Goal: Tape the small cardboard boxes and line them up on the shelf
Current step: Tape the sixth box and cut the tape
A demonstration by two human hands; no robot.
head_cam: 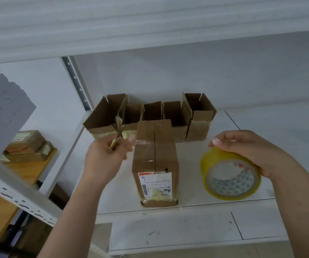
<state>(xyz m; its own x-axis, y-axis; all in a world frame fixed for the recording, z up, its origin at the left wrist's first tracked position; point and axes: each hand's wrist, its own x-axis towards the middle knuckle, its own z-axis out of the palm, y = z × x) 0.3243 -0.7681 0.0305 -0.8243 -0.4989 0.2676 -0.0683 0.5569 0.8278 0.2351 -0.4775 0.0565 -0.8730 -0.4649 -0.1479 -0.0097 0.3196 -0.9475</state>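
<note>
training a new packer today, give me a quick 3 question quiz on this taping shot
1. True or false: the right hand rests on the yellow tape roll.
2. What does the left hand grip? A) a marker B) scissors C) a label
3. Fill in: the boxes at the back of the shelf have their top flaps ____.

Key:
1. True.
2. B; it also pinches the clear tape strip running to the closed box.
3. Open; the row of open boxes stands behind the closed box.
</note>
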